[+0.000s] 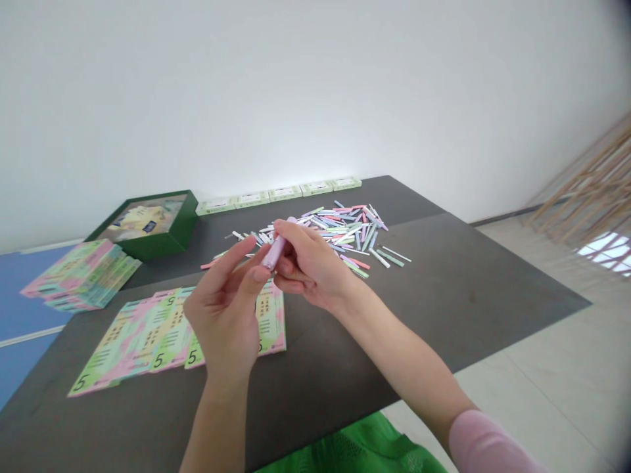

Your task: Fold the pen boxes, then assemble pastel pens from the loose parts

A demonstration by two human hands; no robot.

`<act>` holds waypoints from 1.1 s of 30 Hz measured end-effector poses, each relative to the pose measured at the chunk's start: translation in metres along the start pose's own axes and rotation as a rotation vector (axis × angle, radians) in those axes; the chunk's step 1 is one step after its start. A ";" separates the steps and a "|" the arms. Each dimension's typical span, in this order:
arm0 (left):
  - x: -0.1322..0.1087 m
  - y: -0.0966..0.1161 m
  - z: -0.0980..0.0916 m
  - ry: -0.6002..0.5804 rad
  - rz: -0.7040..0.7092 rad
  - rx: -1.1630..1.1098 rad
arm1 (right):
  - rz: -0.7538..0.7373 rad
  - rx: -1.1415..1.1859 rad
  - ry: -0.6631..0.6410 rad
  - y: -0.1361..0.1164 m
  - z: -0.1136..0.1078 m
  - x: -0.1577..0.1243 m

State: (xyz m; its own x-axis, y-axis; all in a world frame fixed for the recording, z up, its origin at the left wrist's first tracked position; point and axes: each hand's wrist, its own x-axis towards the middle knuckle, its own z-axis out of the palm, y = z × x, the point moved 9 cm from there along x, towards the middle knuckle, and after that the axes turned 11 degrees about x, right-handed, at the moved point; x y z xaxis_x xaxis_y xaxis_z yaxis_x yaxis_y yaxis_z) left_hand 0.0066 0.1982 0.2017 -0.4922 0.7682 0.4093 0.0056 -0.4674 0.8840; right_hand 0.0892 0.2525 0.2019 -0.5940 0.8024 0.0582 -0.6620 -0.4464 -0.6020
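Pink tube (pixel 275 253) held in the right hand's (pixel 310 263) fingers; left hand (pixel 224 309) narrow, thumb touching its lower end, above the dark surface (pixel 444 295), near pastel strips (pixel 335 230).

A slim pale-pink tube (pixel 275 253) sits tilted, its lower end pointing left.

Number 5 (pixel 80 382) in corners of pastel paper notes (pixel 131 345), small lines there too blurred to read, labels on white-green cards (pixel 280 194) also unreadable
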 end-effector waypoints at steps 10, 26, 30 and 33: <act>-0.002 0.020 0.003 -0.043 0.176 0.115 | 0.179 0.246 0.013 0.017 0.007 -0.006; 0.002 0.013 -0.007 -0.060 0.197 0.218 | 0.163 0.197 -0.012 0.021 0.009 -0.004; 0.008 -0.005 -0.016 -0.131 0.205 0.564 | 0.008 -0.294 0.013 0.011 -0.017 0.004; 0.012 -0.034 -0.047 -0.157 0.118 0.972 | -0.202 -1.276 0.277 -0.023 -0.072 -0.001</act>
State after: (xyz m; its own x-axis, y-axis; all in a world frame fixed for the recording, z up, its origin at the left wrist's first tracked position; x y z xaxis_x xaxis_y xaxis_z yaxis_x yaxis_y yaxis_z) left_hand -0.0406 0.2028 0.1655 -0.3223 0.8218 0.4698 0.7931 -0.0365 0.6080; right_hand 0.1375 0.2902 0.1585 -0.3230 0.9322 0.1634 0.2556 0.2521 -0.9333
